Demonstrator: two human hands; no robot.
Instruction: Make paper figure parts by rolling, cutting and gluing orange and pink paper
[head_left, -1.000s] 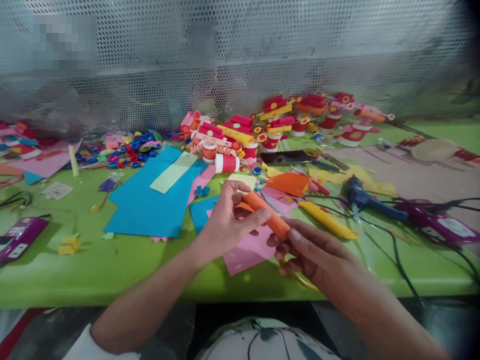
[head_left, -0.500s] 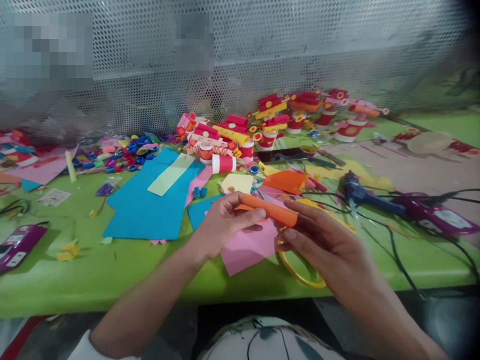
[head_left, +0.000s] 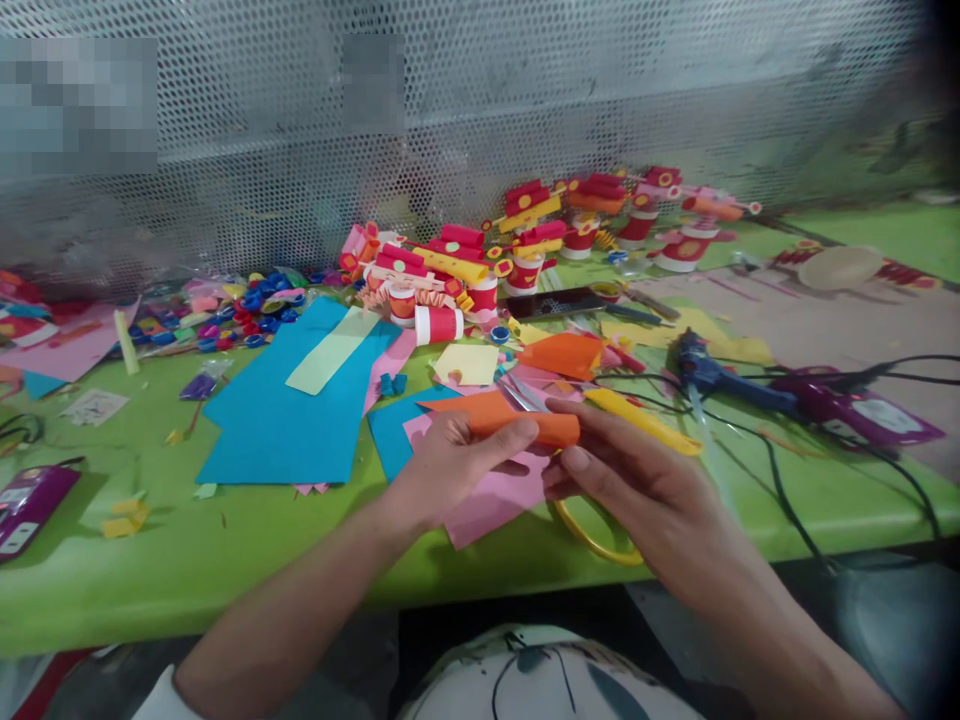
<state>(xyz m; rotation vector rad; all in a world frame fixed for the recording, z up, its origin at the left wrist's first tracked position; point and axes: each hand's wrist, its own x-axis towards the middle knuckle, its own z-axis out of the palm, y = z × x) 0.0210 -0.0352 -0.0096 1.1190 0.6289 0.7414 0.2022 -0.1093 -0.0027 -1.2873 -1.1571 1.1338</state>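
Perforated metal panelling (head_left: 480, 90) rises behind a green counter (head_left: 150, 590), on which a large blue sheet (head_left: 277, 440) lies with a pale green strip (head_left: 330, 352) across it. To the right of the blue sheet and nearer the wearer, an orange paper roll (head_left: 510, 420) is held just above the counter, a loose pointed edge sticking out at its left end. The left hand (head_left: 442, 470) has its fingers closed round the roll, thumb laid along the front; the right hand (head_left: 637, 480) keeps its fingers bent, the right end of the roll between forefinger and thumb. Under the hands, right of the blue sheet, are a pink sheet (head_left: 487, 505) and scissors (head_left: 592, 547) with a yellow handle; whether the right hand touches that handle cannot be told. Behind the blue sheet are mixed bottle caps (head_left: 274, 300); behind it to the right, a red and white cup (head_left: 441, 325) lies on its side. Far right of the blue sheet rests a blue glue gun (head_left: 735, 388).
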